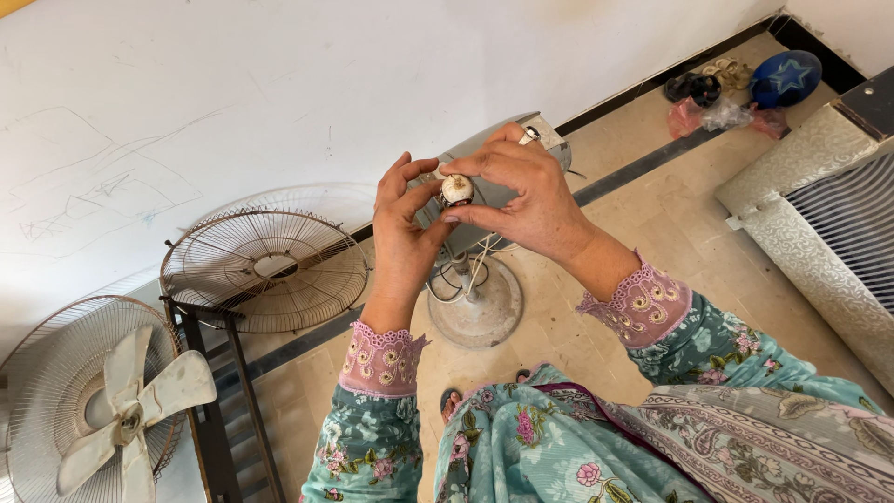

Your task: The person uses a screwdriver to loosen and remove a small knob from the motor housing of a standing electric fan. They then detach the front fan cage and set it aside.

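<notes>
The fan's guard (265, 270) and blade grille (88, 410) lie off at the left. Both hands, left hand (402, 228) and right hand (521, 191), pinch the small round cap (456, 189) above the motor head (484, 177); the stand (475, 303) remains upright.

Both hands (466, 214) raised, fingertips pinched together

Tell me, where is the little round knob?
The little round knob is mid-frame in the head view, pinched between the left hand and right hand, above the fan's round base.
</notes>
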